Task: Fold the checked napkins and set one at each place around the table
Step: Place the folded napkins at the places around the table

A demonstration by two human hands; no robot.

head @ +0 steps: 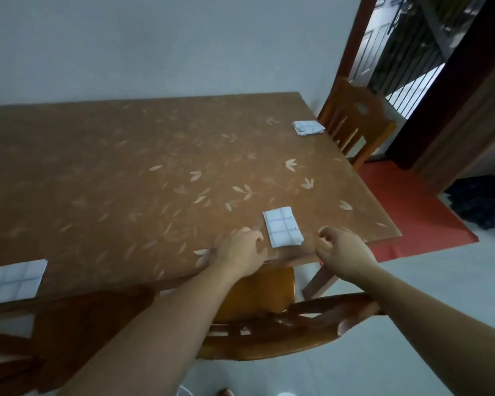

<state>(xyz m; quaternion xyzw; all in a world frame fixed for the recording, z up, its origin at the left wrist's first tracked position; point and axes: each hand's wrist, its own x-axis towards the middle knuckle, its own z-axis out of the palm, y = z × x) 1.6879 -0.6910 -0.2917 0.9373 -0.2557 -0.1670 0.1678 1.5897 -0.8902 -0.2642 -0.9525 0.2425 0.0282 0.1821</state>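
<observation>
A view from a person's head looks down across a brown tabletop printed with pale leaves. Three folded checked napkins lie on it, white with thin blue-grey lines. The nearest napkin sits close to the front edge, turned a little askew to that edge, in front of a wooden chair tucked under the table. A second napkin lies at the far right corner, beside another chair. A third napkin rests at the front edge on the far left, partly cut off by the frame.

Both bare arms reach forward. The left hand is just left of the nearest napkin and the right hand just right of it – neither touches it. The fingers of the left hand are loosely curled and hold nothing; those of the right are the same.

This place looks set. The risk from here is a stray knuckle or forearm – with hands so near on either side, a brush could skew the napkin further, flip its fold open, or slide it off the close front edge onto the chair. The smooth table cover would probably let it slip easily.
</observation>
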